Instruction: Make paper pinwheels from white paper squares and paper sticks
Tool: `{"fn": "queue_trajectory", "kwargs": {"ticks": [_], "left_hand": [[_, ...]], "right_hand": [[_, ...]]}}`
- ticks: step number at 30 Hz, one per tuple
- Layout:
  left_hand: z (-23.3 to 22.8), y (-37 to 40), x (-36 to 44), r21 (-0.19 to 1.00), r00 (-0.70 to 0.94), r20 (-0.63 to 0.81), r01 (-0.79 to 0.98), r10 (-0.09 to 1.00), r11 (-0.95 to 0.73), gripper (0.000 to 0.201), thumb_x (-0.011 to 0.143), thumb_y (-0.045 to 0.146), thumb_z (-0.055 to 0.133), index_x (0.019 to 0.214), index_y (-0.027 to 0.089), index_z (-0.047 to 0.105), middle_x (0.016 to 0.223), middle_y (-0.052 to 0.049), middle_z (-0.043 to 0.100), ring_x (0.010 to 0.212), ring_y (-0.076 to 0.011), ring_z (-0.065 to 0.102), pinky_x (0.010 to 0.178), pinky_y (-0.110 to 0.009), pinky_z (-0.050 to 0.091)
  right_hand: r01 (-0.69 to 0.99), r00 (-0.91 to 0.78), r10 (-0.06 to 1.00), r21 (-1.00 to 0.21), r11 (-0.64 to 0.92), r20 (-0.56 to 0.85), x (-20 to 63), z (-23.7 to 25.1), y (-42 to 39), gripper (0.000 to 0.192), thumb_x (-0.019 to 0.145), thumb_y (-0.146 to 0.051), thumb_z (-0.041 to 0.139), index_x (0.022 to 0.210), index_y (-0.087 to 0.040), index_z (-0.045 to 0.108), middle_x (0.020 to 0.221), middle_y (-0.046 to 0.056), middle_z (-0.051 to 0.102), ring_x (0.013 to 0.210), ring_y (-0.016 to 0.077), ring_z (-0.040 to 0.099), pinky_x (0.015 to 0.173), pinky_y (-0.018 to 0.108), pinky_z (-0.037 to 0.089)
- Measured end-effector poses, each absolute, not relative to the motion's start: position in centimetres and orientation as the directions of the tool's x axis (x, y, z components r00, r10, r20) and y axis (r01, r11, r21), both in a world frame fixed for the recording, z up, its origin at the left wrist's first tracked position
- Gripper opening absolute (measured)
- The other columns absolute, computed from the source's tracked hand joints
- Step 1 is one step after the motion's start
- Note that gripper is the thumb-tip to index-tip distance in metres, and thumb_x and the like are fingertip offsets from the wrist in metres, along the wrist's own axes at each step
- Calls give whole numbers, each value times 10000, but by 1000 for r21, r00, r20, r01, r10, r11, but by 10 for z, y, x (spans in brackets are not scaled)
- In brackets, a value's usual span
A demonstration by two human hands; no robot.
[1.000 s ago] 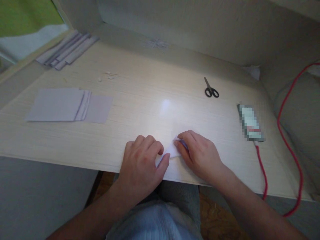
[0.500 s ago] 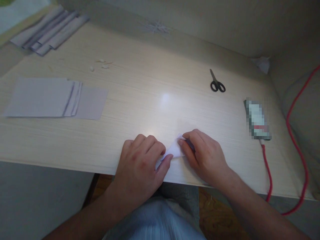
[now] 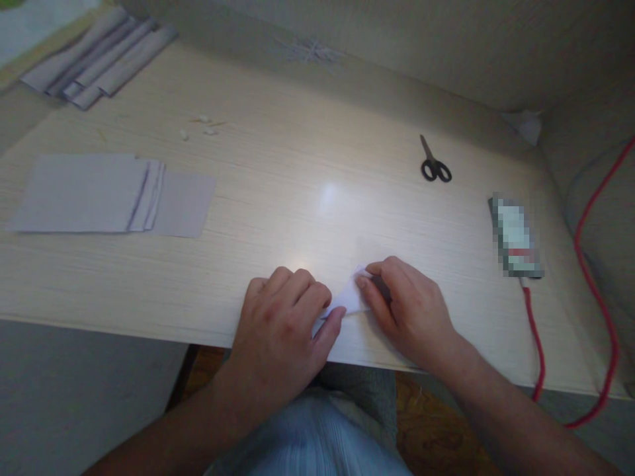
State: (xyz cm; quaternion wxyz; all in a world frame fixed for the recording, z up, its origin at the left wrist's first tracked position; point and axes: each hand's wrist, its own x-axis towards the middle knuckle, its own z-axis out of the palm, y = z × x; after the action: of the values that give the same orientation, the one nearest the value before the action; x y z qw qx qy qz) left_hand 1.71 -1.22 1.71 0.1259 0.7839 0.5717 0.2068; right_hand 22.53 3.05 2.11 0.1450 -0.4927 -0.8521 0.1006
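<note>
A: What is closest to us, at the bottom of the frame?

B: Two bare arms come up from the bottom. The left hand [image 3: 280, 324] is low in the middle. The right hand [image 3: 409, 307] is just beside it, a bit to the right.

A: What are the hands doing?

B: Both press on a small white folded paper [image 3: 348, 301] that lies flat on the table [image 3: 297, 218], close to its near edge. The left hand has its fingers curled and its thumb on the paper's left end. The right hand pinches the paper's right end with bent fingers.

A: What is farther back?

B: At the middle left lies a fanned pile of pale paper sheets [image 3: 109, 195]. At the right lies a blurred flat thing [image 3: 516, 237] with a red cord [image 3: 540, 350] running down from it.

A: And farther still?

B: Black scissors [image 3: 434, 162] lie shut at the upper right. Tiny white scraps [image 3: 201, 127] sit at the upper left. In the top left corner lie long folded paper strips [image 3: 94, 59].
</note>
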Motion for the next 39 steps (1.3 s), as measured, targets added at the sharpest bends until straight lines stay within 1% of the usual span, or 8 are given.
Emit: {"fn": "queue_trajectory", "kwargs": {"ticks": [15,21,30,39], "left_hand": [[17,-13,17,445,255,188,839,949,-314,164,942,343,648,824,234,613,860,-45,657,882,-267,557,748,-432,346],[18,-12,18,456,248,179,837,952,-304,141,928,314,665,824,232,619,867,-39,656,893,-264,559,756,-423,343],[21,-12,14,543,262,154,783,953,-303,89,935,219,596,847,223,611,862,-35,646,880,-253,555,745,-417,326],[20,-11,10,601,258,171,737,951,-308,38,886,174,635,869,208,631,867,-36,654,877,-245,567,753,-410,347]], "right_hand": [[810,-475,866,-307,500,158,225,20,30,163,1045,-276,496,971,-180,605,875,75,667,793,214,615,720,344,444],[806,-474,864,-310,504,172,226,19,30,178,1045,-289,495,966,-175,606,866,73,665,792,220,618,719,347,445],[803,-475,863,-315,505,173,226,20,30,178,1039,-279,504,971,-165,622,862,76,668,792,222,626,712,342,436],[801,-479,861,-316,508,169,227,20,30,184,1043,-286,506,982,-162,628,878,77,676,807,227,634,724,348,449]]}}
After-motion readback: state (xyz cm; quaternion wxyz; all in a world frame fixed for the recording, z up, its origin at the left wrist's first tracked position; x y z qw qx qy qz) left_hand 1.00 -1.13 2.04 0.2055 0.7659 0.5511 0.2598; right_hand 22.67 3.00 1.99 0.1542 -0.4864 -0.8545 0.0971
